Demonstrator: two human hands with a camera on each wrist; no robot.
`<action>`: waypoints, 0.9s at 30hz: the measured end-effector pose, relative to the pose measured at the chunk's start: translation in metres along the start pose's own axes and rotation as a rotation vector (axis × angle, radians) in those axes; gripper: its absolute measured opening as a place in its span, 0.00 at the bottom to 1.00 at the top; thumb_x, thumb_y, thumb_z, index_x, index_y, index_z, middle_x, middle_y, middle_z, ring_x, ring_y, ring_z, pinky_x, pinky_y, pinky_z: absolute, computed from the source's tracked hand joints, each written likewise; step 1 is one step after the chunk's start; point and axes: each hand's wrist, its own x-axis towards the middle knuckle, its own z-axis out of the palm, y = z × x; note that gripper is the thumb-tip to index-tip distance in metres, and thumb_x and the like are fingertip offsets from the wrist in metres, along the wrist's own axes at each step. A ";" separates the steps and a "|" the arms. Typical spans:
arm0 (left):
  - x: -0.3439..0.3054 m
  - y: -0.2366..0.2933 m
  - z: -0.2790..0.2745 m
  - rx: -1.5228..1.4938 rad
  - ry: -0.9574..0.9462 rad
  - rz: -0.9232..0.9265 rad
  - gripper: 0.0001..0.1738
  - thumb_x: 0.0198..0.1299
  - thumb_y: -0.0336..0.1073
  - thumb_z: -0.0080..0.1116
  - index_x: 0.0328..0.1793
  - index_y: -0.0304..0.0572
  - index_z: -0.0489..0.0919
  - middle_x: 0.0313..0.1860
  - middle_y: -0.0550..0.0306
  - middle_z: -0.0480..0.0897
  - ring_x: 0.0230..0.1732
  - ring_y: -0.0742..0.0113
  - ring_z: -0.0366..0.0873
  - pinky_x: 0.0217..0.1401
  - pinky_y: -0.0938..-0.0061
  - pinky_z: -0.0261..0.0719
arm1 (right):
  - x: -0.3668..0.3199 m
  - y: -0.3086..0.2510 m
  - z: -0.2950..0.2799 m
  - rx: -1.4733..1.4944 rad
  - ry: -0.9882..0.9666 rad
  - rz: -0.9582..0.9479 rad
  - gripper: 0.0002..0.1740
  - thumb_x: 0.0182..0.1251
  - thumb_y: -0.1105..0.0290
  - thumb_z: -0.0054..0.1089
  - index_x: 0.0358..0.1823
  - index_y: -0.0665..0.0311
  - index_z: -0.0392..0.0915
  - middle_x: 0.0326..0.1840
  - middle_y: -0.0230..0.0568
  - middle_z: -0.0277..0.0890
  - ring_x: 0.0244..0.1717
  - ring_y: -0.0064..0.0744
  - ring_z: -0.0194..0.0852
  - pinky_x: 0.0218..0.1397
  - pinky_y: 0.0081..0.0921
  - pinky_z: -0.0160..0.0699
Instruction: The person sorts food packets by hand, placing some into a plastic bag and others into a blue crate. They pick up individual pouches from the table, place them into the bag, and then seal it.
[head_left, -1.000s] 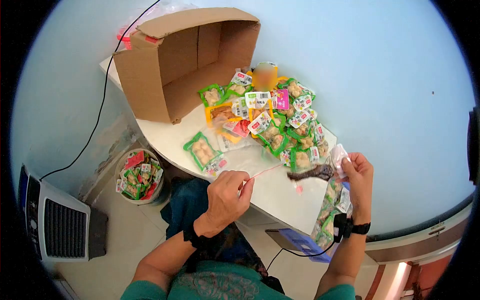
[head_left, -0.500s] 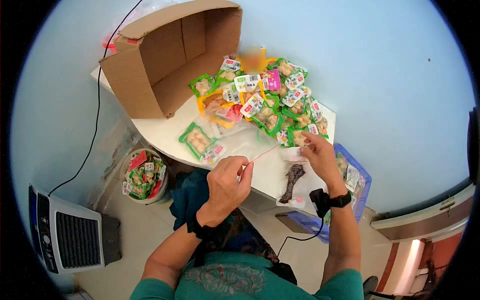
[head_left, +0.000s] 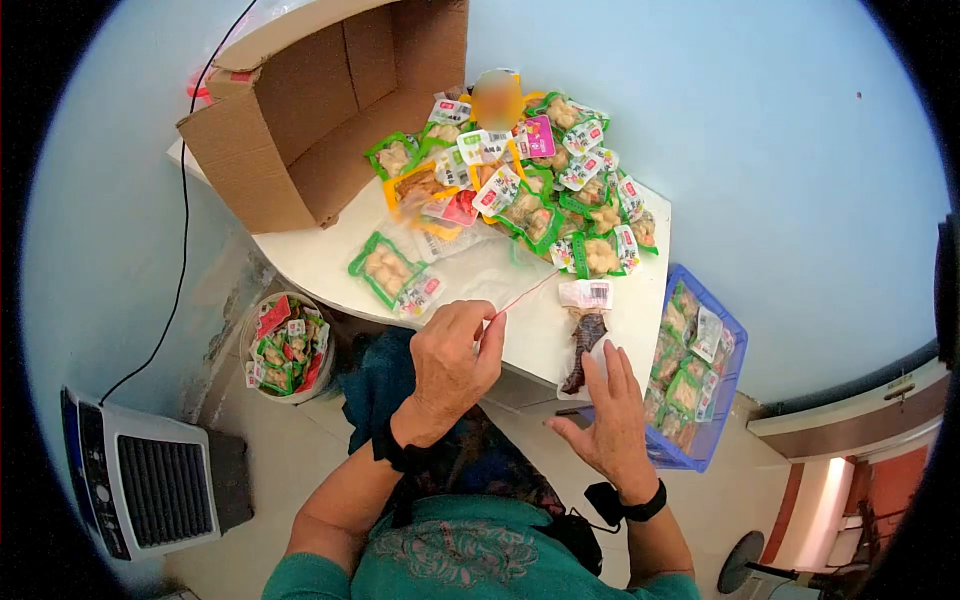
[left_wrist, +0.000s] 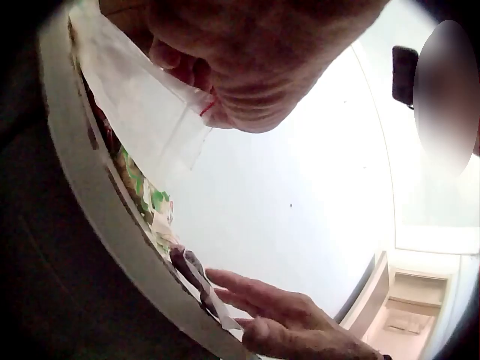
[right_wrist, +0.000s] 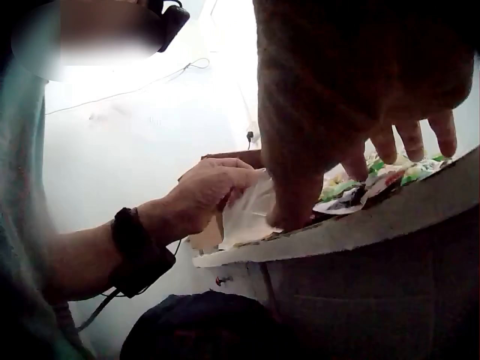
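My left hand (head_left: 452, 358) pinches the red-lined edge of a clear plastic bag (head_left: 492, 272) at the table's front. The left wrist view shows the bag (left_wrist: 142, 105) hanging from the fingers as a translucent sheet. Spread and fairly straight, the fingers of my right hand (head_left: 612, 425) reach over the lower end of a vacuum-packed dark drumstick (head_left: 588, 335). That pack lies lengthwise near the table's front right edge, its white label end (head_left: 586, 293) pointing away from me. A green-edged food pack (head_left: 388, 270) lies left of the bag.
Several green and yellow food packs (head_left: 530, 215) are heaped on the white table (head_left: 330, 265). An open cardboard box (head_left: 330, 110) lies on its side at the back left. A blue basket (head_left: 735, 370) of packs stands right, a filled bucket (head_left: 250, 335) lower left.
The right hand laid the drumstick pack on the table, let go, and moved back toward me to the pack's near end. The left hand keeps its pinch on the bag.
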 end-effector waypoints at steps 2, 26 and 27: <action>-0.001 0.000 -0.001 0.001 -0.003 -0.011 0.07 0.54 0.24 0.69 0.35 0.39 0.79 0.25 0.54 0.78 0.22 0.61 0.75 0.24 0.68 0.71 | -0.002 0.005 0.010 0.000 -0.004 0.005 0.41 0.52 0.60 0.77 0.68 0.63 0.72 0.76 0.64 0.58 0.75 0.66 0.57 0.73 0.55 0.63; -0.005 0.002 -0.007 0.082 -0.022 0.026 0.07 0.55 0.26 0.69 0.35 0.39 0.80 0.26 0.53 0.80 0.24 0.59 0.78 0.26 0.68 0.75 | 0.120 0.077 -0.002 0.100 -0.236 -0.133 0.47 0.52 0.58 0.76 0.71 0.71 0.66 0.74 0.61 0.64 0.74 0.60 0.62 0.76 0.43 0.65; -0.005 0.001 -0.008 0.092 -0.023 0.034 0.07 0.55 0.26 0.69 0.35 0.39 0.80 0.26 0.53 0.80 0.25 0.58 0.79 0.26 0.67 0.75 | 0.122 0.074 -0.006 0.095 -0.257 -0.112 0.46 0.52 0.57 0.76 0.71 0.70 0.67 0.73 0.61 0.65 0.73 0.60 0.63 0.75 0.43 0.66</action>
